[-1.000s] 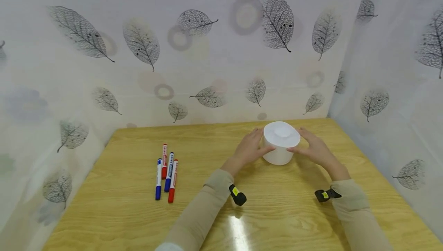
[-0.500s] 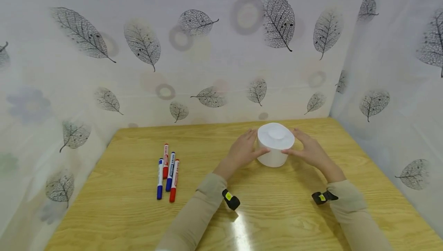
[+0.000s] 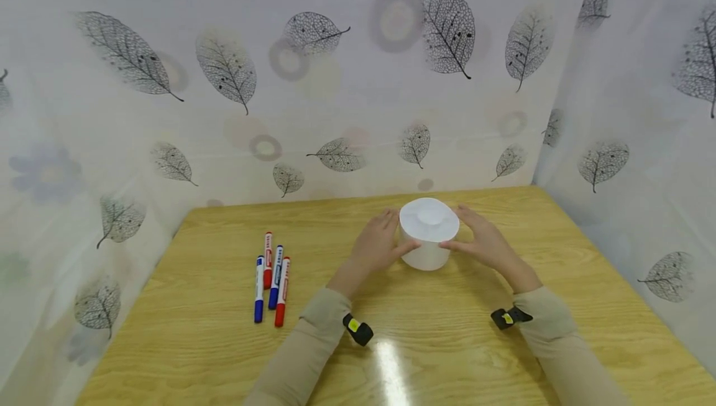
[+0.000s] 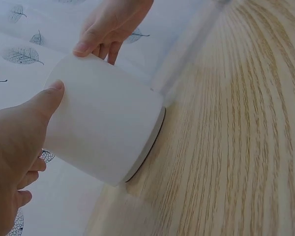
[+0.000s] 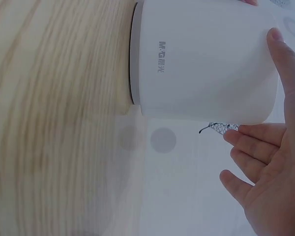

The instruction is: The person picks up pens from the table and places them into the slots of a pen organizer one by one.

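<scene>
A white round container [image 3: 429, 250] with a slanted top stands upright at the table surface, between both hands. In the right wrist view this container [image 5: 201, 64] bears grey M&G lettering and has a dark line round its base. My left hand [image 3: 376, 244] holds its left side, thumb in front near the rim and fingers towards the back. On the opposite side, my right hand [image 3: 489, 244] holds it with the thumb [image 5: 285, 59] by the rim and fingertips against the wall. Whether the base is slightly lifted, I cannot tell.
Several whiteboard markers lie grouped on the left of the wooden table [image 3: 196, 306]: red ones [image 3: 282, 291] and blue ones [image 3: 259, 288]. A leaf-patterned cloth [image 3: 335, 101] closes off the back and sides of the table.
The container has moved to the left across the table, with both hands keeping their hold and moving along with it. The markers have stayed where they were.
</scene>
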### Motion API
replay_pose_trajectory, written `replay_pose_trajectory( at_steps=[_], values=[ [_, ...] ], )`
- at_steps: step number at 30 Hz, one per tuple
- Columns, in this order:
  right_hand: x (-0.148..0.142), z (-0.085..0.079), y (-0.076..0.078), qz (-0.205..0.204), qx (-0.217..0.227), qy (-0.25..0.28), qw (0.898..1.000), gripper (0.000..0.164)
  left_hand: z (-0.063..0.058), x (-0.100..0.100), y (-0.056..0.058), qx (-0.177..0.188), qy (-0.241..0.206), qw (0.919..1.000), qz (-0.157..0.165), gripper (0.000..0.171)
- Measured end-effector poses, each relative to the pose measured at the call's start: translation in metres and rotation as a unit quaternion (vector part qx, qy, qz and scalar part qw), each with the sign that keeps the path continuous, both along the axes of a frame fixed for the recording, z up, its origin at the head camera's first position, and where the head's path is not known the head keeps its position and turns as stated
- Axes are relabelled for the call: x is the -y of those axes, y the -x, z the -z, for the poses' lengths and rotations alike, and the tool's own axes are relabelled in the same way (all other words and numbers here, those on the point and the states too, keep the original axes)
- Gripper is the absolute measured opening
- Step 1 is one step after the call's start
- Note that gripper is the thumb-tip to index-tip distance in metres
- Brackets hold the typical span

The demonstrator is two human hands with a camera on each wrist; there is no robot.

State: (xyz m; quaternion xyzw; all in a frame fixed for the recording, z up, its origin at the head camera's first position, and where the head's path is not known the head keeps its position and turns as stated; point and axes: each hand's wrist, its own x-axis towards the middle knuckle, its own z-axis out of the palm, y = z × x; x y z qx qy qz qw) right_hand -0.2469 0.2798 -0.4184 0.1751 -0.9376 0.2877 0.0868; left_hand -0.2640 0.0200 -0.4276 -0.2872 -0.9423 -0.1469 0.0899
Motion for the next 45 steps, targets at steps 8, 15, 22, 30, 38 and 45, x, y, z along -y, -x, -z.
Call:
replay_pose_trajectory(
  at_steps=[8,15,22,30,38,45],
  values=[
    [0.015,0.000,0.002,-0.016,-0.021,0.001,1.000,0.079,-0.001,0.016,-0.004,0.000,-0.006,1.0000,-0.004,0.087],
    [0.028,0.001,0.001,-0.020,-0.012,0.003,1.000,0.081,0.000,0.027,-0.005,-0.001,0.004,0.9999,-0.015,0.088],
    [0.041,0.000,0.000,-0.024,-0.018,0.004,1.000,0.082,-0.002,0.040,-0.010,0.007,-0.011,0.9997,-0.022,0.088],
    [0.055,-0.001,-0.002,-0.035,-0.031,0.020,0.999,0.080,-0.002,0.054,-0.014,-0.002,-0.019,0.9995,-0.025,0.086],
    [0.071,0.000,-0.004,-0.043,-0.023,0.028,0.998,0.080,-0.002,0.069,-0.020,-0.007,-0.028,0.9991,-0.030,0.085],
    [0.083,0.005,-0.005,-0.049,-0.040,0.027,0.998,0.081,-0.001,0.083,-0.026,-0.011,-0.042,0.9986,-0.029,0.084]
  ],
)
